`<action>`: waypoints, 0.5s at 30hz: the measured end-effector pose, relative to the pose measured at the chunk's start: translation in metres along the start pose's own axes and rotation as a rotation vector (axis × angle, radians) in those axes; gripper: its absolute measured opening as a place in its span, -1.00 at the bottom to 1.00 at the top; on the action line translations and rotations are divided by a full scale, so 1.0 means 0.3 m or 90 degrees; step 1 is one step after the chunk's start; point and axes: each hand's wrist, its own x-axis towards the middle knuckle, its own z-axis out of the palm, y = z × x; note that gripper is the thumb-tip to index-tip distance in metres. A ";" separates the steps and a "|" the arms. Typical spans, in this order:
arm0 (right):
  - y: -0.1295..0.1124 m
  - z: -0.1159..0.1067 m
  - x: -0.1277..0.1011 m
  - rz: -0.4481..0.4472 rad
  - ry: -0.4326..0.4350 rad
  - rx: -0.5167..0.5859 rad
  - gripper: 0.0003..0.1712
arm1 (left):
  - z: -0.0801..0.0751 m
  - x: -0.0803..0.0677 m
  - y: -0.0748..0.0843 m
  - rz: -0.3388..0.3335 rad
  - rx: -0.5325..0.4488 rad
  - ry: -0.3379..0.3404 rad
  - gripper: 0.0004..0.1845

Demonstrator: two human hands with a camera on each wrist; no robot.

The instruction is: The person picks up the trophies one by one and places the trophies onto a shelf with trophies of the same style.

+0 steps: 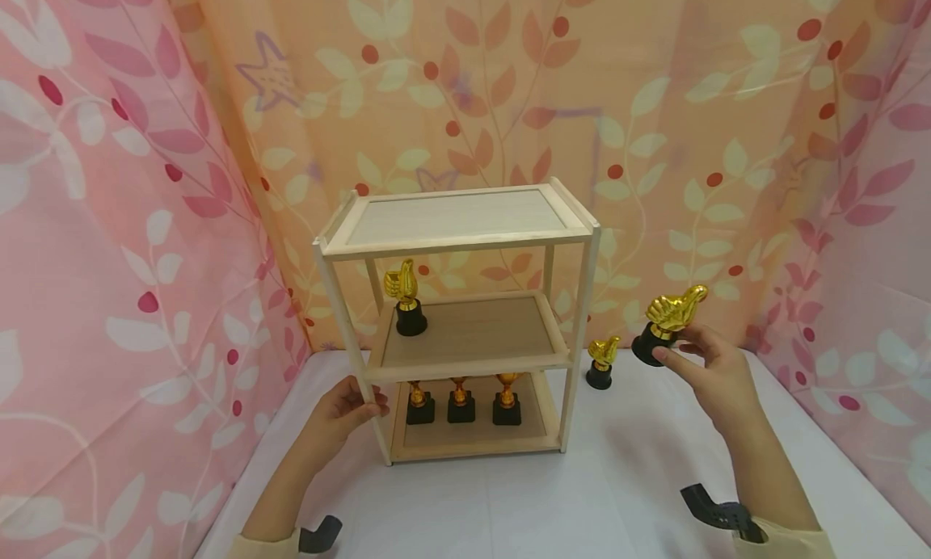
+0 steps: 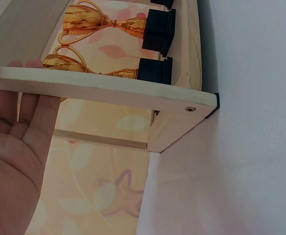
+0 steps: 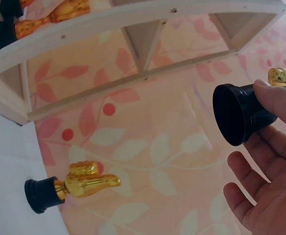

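In my right hand (image 1: 716, 373) I hold a gold thumbs-up trophy (image 1: 671, 313) by its black base (image 3: 241, 115), tilted and raised to the right of a small wooden shelf (image 1: 465, 373). My left hand (image 1: 338, 422) grips the shelf's front left post (image 2: 108, 88), fingers behind it. Another thumbs-up trophy (image 1: 407, 296) stands at the left of the middle tier. A third thumbs-up trophy (image 1: 600, 363) stands on the table just right of the shelf. Three gold cup trophies (image 1: 461, 401) line the bottom tier, their tops hidden by the middle tier's edge.
The shelf stands on a white-covered table (image 1: 494, 502). Leaf-patterned curtains hang close around it, an orange one (image 1: 509, 82) behind and pink ones at the left (image 1: 145, 300) and right sides. The shelf's top tier (image 1: 458, 216) has raised rails at both ends.
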 end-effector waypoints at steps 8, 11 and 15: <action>-0.074 -0.010 -0.043 -0.046 0.018 0.052 -0.44 | 0.003 -0.001 0.007 -0.004 -0.006 -0.001 -0.79; -0.102 -0.005 -0.060 -0.074 0.015 0.077 -0.49 | 0.004 -0.001 0.009 -0.008 -0.004 0.001 -0.77; -0.136 0.004 -0.083 -0.102 0.006 0.106 -0.53 | 0.007 -0.001 0.012 -0.015 -0.003 0.005 -0.76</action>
